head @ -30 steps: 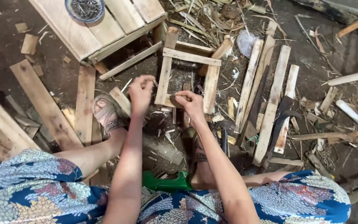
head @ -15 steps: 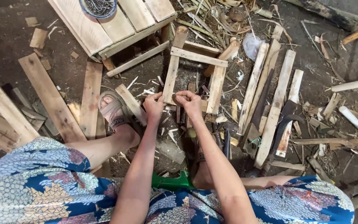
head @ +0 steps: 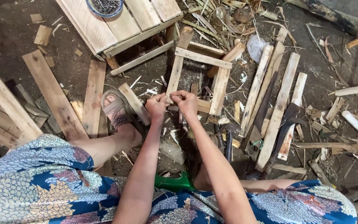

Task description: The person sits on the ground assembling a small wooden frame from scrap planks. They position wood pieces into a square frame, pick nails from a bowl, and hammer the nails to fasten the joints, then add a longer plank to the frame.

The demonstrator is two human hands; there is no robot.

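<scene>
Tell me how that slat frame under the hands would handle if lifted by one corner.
The wooden frame looks light, being thin slats. It would probably rack or flex, since only a few slats join it. Flat pieces, so unlikely to roll.

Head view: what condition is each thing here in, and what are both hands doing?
Left hand: fingers pinched shut at the frame's near corner.
Right hand: pinched shut beside it.
Wooden frame: flat on the ground, slats joined.
Bowl of nails: full, upright on the pallet.
Loose slats: lying scattered.
Sandal: worn, strapped.

Blue patterned garment point(head: 42, 182), strapped sandal point(head: 117, 112)
</scene>
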